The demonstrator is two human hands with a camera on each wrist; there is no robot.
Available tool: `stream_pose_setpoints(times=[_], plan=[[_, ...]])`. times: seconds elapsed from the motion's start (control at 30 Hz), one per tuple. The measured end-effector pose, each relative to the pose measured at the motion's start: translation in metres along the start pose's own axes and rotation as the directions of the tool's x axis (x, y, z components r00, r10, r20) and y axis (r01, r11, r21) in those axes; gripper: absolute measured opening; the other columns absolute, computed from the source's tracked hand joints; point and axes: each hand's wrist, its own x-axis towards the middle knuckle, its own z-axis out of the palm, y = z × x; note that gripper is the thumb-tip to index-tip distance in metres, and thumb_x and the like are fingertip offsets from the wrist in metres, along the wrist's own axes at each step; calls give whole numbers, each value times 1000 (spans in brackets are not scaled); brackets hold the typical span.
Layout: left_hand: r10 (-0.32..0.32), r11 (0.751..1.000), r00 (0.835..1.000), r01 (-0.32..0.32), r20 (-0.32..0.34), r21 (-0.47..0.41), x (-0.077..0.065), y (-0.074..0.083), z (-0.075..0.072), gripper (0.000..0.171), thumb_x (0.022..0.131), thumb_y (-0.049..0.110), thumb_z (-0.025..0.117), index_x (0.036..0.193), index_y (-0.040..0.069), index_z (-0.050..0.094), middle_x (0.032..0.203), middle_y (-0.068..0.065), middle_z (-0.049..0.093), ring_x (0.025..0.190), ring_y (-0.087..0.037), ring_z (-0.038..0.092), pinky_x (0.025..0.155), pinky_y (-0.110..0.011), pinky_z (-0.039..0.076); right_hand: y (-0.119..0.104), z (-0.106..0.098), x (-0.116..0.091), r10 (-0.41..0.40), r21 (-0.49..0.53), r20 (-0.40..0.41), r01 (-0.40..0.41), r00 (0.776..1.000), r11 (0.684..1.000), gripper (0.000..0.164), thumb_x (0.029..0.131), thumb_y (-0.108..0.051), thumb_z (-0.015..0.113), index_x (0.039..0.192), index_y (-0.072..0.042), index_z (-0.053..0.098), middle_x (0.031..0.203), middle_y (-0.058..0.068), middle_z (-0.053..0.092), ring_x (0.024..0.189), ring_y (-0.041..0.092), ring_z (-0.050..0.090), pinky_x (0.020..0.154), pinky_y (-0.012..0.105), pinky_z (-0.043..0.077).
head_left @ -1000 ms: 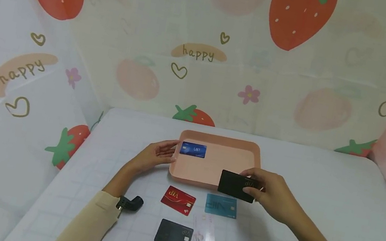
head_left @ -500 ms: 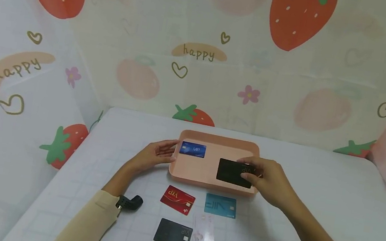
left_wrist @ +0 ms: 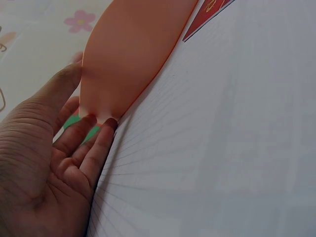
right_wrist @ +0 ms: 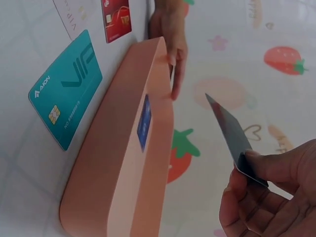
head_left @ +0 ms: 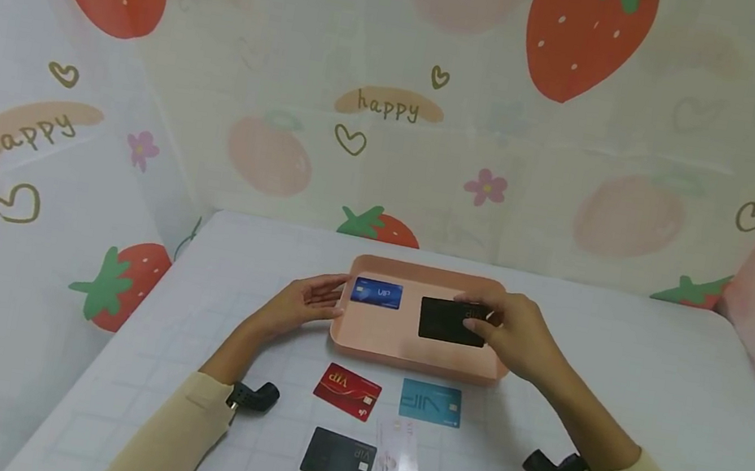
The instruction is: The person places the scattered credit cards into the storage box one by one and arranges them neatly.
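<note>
Right of centre in the head view, the black card [head_left: 441,320] hangs above the tray [head_left: 376,336], pinched by the right hand [head_left: 516,336]. At centre-left, the left hand [head_left: 296,303], fingers fairly straight, touches the tray's end. Best to level the card, lower it inside the rim, clear of the blue card [head_left: 376,293], and release gently.

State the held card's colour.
The held card is black, as the head view shows best.
</note>
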Motion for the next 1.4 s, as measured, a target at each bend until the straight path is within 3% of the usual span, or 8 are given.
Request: stream_pose_setpoints(times=[0.23, 0.7, 1.3, 1.4], plan=[[10, 1000, 1000, -10, -7, 12, 8, -21, -6, 66, 97, 6, 69, 155, 1, 38, 158, -19, 41, 141, -36, 46, 110, -32, 45, 0, 0, 11, -1, -12, 4, 1, 1000, 1000, 31, 93, 0, 70, 123, -7, 73, 109, 10, 72, 76, 23, 57, 65, 31, 54], [13, 999, 1000, -13, -25, 30, 7, -19, -7, 65, 96, 16, 72, 154, 10, 44, 156, -10, 46, 139, -29, 50, 110, -33, 46, 4, 5, 25, 54, 16, 4, -54, 999, 998, 30, 93, 0, 70, 123, -4, 72, 107, 12, 72, 75, 23, 60, 65, 31, 56], [9, 1000, 1000, -9, -20, 23, 5, -19, -4, 65, 96, 13, 72, 153, 8, 44, 155, -12, 47, 138, -31, 50, 108, -33, 47, 19, 16, 39, 70, 54, 25, -72, 997, 996, 29, 95, 0, 67, 123, -1, 71, 100, 16, 71, 67, 22, 60, 54, 28, 54], [15, 1000, 1000, -15, -19, 19, 5, -19, -4, 65, 95, 12, 72, 153, 6, 44, 155, -12, 47, 138, -31, 50, 109, -33, 46, 20, 17, 42, 74, 39, 28, -75, 997, 996, 29, 96, -2, 67, 124, -1, 70, 96, 14, 70, 64, 26, 61, 52, 29, 53]])
